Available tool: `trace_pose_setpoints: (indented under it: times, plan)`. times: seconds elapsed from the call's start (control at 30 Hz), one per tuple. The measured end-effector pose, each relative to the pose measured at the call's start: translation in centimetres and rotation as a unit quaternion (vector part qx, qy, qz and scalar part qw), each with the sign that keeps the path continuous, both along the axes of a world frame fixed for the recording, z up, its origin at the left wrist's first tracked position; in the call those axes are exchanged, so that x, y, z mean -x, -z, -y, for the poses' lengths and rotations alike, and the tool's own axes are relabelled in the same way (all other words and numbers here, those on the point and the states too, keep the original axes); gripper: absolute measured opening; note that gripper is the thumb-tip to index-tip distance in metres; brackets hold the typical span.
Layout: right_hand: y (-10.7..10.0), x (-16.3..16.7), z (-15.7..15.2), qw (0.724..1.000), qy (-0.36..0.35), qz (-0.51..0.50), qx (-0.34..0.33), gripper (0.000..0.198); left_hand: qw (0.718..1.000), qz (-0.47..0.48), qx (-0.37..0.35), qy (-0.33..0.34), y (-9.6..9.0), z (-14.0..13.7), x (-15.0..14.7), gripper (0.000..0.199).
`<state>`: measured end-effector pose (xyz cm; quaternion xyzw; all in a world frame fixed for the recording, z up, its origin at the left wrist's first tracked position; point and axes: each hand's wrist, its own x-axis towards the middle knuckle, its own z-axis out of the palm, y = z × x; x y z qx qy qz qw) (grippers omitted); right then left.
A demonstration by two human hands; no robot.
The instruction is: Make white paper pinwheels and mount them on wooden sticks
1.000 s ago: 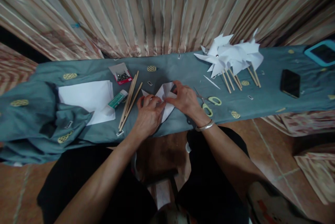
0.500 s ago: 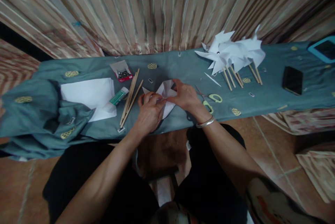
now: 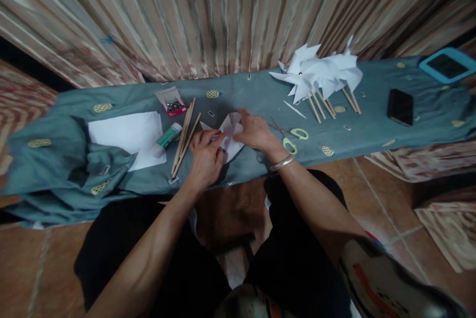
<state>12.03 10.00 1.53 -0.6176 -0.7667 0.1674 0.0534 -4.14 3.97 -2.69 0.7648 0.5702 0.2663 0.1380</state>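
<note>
Between my hands, a white paper pinwheel head (image 3: 233, 145) rests on the cloth with its corners folded inward. My left hand (image 3: 208, 153) is closed on its left side, fingers bent over the paper. From the right, my right hand (image 3: 255, 132) pinches the upper right part of the paper with thumb and fingers. A silver bangle (image 3: 282, 163) circles the right wrist. Just left of my left hand lie several wooden sticks (image 3: 185, 137). Scissors (image 3: 288, 138) with pale green handles lie to the right of my right hand. The middle of the pinwheel is partly covered by fingers.
At left are white paper sheets (image 3: 126, 132), a green-and-white glue stick (image 3: 169, 135) and an opened box of metal pins (image 3: 171, 102). Several pinwheels on sticks (image 3: 316, 73) lie at back right, near a paper strip (image 3: 294, 109). Farther right are a black phone (image 3: 400, 107) and a blue-framed device (image 3: 446, 65).
The view has shifted a little, so things on the right appear farther left. Both hands stay on the paper; my left fingers have shifted slightly, showing more of its middle.
</note>
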Motion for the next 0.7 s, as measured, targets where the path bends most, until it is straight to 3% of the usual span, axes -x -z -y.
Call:
trace_pose_setpoints:
  times: [0.27, 0.43, 0.7]
  plan:
    - [0.1, 0.3, 0.3, 1.0, 0.005, 0.025, 0.0, 0.078, 0.981, 0.163, 0.066, -0.076, -0.3, 1.1, 2.8, 0.052]
    - [0.3, 0.1, 0.6, 1.0, 0.004, 0.022, -0.009, 0.074, 0.948, 0.272, 0.152, -0.065, -0.2, 0.8, 1.5, 0.062]
    - [0.6, -0.3, 0.5, 1.0, 0.002, -0.019, -0.013, 0.074, 0.941, 0.293, 0.158, -0.066, 0.1, -1.3, -0.3, 0.083]
